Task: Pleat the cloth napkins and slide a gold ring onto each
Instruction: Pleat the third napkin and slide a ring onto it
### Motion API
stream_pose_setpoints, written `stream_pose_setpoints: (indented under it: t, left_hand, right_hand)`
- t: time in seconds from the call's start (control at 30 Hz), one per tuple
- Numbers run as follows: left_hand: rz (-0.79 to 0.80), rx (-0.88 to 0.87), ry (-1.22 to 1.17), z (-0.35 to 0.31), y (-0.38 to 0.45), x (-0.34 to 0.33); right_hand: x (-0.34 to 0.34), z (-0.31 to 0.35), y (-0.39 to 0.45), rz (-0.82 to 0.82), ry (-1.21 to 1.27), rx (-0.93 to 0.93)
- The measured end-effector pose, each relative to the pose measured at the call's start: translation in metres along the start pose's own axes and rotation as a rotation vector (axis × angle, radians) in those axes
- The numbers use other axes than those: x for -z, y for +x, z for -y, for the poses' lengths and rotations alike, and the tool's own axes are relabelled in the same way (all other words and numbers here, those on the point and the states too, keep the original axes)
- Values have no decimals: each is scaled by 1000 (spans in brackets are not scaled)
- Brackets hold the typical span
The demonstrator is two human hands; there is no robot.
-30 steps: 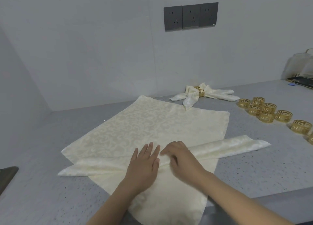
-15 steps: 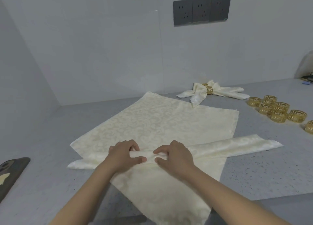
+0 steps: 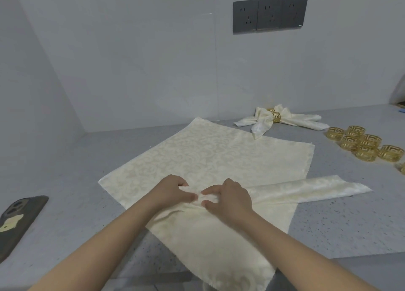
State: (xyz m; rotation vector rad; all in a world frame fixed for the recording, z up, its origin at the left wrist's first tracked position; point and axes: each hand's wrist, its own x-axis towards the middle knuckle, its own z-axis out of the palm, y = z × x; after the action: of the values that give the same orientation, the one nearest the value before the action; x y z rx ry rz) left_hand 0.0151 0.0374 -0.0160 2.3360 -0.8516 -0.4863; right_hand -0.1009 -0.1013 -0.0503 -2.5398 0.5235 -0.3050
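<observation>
- Now both hands, left hand [image 3: 173,194] and right hand [image 3: 230,197], pinch the napkin [image 3: 208,157] fold at its middle.
- Likely soft, light, slippery; hold pleats firmly.

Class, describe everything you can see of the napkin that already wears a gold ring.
The finished napkin lies on the grey counter near the back wall, beyond the flat napkin's far edge. It is cream cloth with a faint woven sheen. A gold ring with a cut-out key pattern cinches its middle, so the cloth fans out to both sides like a bow. No hand touches it. A second gold band shows just behind the ring.
</observation>
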Motion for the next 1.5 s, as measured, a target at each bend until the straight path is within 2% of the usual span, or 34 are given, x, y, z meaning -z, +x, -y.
stream_pose_setpoints:
  t: [0.1, 0.27, 0.4, 0.53, 0.63, 0.73, 0.87, 0.93, 1.13, 1.37, 1.5]
  left_hand:
    - [73, 31, -133, -10, -6, 2]
    - [245, 183, -145, -25, -13, 11]
    - [470, 260, -478, -36, -13, 11]
    - [536, 261, -389, -50, -11, 8]
    - [487, 176, -127, -52, -6, 8]
    - [309, -32, 120, -43, -2, 0]
    - [-6, -336, 191, -21, -7, -19]
    - [-106, -464, 162, -6, -10, -31]
    - [18, -508, 236, 13, -17, -59]
    - [-23, -542, 443, 9, -13, -62]
    - [-35, -507, 455, 0, -10, -59]
  right_hand:
    - [-1, -2, 2, 28, -16, 20]
    - [8, -14, 7, 178, 128, 11]
    - [19, -17, 12, 276, 285, 40]
    - [28, -22, 3, 190, 395, -9]
    - [28, -20, -5, 161, 341, 47]
    - [28, -21, -7, 220, 342, 80]
    - [37, -24, 2, 305, 266, 29]
    - [43, -24, 9, 331, 234, -2]
    - [47, -31, 15, 281, 154, 50]
    - [34, -48, 4, 65, -28, 212]
    - [23, -66, -5, -66, -66, 316]
